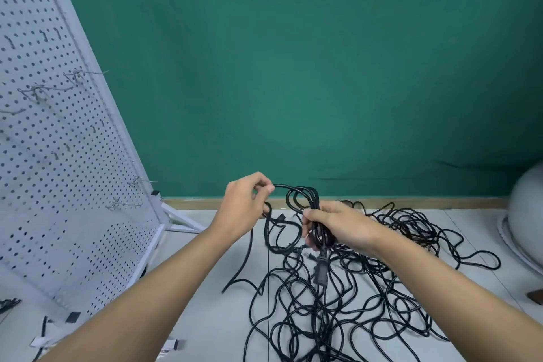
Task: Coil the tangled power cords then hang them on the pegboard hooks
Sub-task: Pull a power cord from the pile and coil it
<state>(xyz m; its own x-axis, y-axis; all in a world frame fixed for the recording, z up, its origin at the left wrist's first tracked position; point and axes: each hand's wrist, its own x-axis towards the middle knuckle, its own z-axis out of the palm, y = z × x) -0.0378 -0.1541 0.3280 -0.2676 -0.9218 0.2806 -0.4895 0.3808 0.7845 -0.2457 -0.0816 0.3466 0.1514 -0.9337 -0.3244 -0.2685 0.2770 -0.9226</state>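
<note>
A big tangle of black power cords [352,297] lies on the pale floor in front of me. My right hand [338,226] grips a small coil of black cord [305,197], its loops standing above my fingers and a plug end [321,269] hanging below. My left hand [246,203] pinches the free run of the same cord between thumb and fingers, just left of the coil. The white pegboard [58,156] leans at the left, with several metal hooks [47,89] sticking out of it.
A green wall [293,67] backs the floor. The pegboard's white frame foot [179,222] stands on the floor left of my left hand. A pale rounded object [526,209] sits at the right edge. Small black and white bits [173,344] lie near the pegboard's base.
</note>
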